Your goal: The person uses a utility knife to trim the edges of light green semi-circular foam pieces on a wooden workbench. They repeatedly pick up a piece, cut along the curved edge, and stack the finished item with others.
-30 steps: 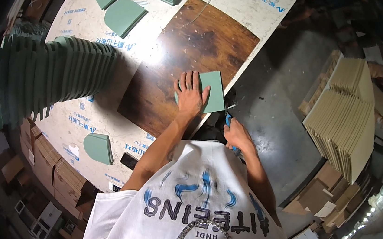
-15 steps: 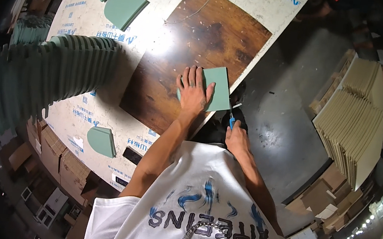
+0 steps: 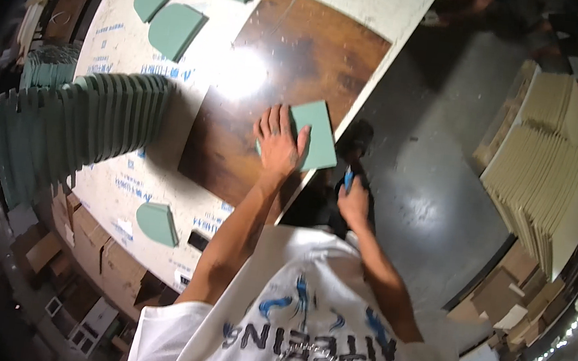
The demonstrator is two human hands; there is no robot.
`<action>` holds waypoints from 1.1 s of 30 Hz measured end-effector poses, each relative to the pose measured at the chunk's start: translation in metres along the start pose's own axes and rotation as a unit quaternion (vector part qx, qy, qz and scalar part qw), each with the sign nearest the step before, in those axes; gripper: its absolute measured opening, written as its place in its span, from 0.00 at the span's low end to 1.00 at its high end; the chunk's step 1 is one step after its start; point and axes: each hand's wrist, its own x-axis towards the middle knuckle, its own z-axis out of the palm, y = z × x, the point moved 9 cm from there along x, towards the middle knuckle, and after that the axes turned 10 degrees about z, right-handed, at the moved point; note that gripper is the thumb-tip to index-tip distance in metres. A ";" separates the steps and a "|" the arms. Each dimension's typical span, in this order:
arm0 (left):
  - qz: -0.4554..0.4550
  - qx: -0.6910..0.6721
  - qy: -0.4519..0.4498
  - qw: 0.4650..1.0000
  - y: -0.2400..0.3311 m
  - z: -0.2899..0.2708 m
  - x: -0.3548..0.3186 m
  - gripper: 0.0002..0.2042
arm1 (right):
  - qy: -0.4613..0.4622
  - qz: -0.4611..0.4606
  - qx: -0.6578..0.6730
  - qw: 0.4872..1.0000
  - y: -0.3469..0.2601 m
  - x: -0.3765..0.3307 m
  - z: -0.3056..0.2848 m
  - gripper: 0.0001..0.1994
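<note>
My left hand (image 3: 280,144) lies flat with fingers spread on a pale green panel (image 3: 318,134). The panel rests on a brown wooden board (image 3: 302,55), and its near right corner sticks out to the table's edge. My left hand covers the panel's left part. Past that edge, over the floor, my right hand (image 3: 353,203) is closed round a blue-handled utility knife (image 3: 348,178), apart from the panel. Its blade is too blurred to make out.
Green panels with rounded ends (image 3: 176,31) lie on the white table (image 3: 124,43). A long row of similar green pieces (image 3: 84,117) stands at left. A phone (image 3: 198,241) lies by my left forearm. Stacked cream panels (image 3: 543,172) and cardboard (image 3: 504,281) stand on the right.
My right hand has drawn the utility knife away from the panel's corner. The small white strip near that corner no longer shows. My left hand stays on the panel; the whole view has shifted slightly.
</note>
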 end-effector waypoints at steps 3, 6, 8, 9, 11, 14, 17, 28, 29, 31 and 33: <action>-0.015 0.005 -0.005 1.000 -0.001 0.000 -0.003 0.31 | -0.180 0.051 0.441 0.878 -0.002 0.009 0.018 0.17; -0.013 0.013 -0.001 1.000 0.002 -0.001 -0.003 0.30 | -0.192 0.062 0.556 0.806 -0.050 -0.008 -0.009 0.19; -0.010 0.004 0.009 1.000 0.001 -0.004 -0.003 0.30 | -0.171 0.055 0.547 0.817 -0.063 -0.006 -0.006 0.21; -0.008 0.000 0.015 1.000 0.002 -0.005 -0.004 0.30 | -0.149 0.052 0.534 0.831 -0.066 -0.006 -0.009 0.20; -0.058 -0.018 0.002 0.998 0.000 -0.010 0.002 0.31 | -0.083 0.021 0.498 0.863 -0.076 -0.007 -0.028 0.19; -0.211 -0.120 -0.050 0.969 -0.025 -0.018 -0.002 0.33 | 0.005 -0.035 0.450 0.892 -0.092 -0.006 -0.076 0.17; -0.333 -0.499 -0.250 0.760 -0.016 -0.009 -0.033 0.34 | 0.087 -0.126 0.361 0.920 -0.127 -0.021 -0.148 0.14; -0.110 -0.677 0.025 0.727 0.013 -0.201 -0.021 0.14 | -0.154 -0.337 0.558 0.743 -0.210 -0.139 -0.255 0.15; -0.083 -0.667 0.038 0.739 0.015 -0.212 -0.019 0.15 | -0.149 -0.350 0.561 0.735 -0.213 -0.144 -0.256 0.15; -0.027 -0.643 0.063 0.763 0.019 -0.230 -0.017 0.19 | -0.142 -0.370 0.553 0.733 -0.218 -0.148 -0.255 0.15; -0.005 -0.533 0.096 0.841 0.011 -0.232 -0.019 0.19 | -0.138 -0.385 0.531 0.742 -0.222 -0.139 -0.247 0.13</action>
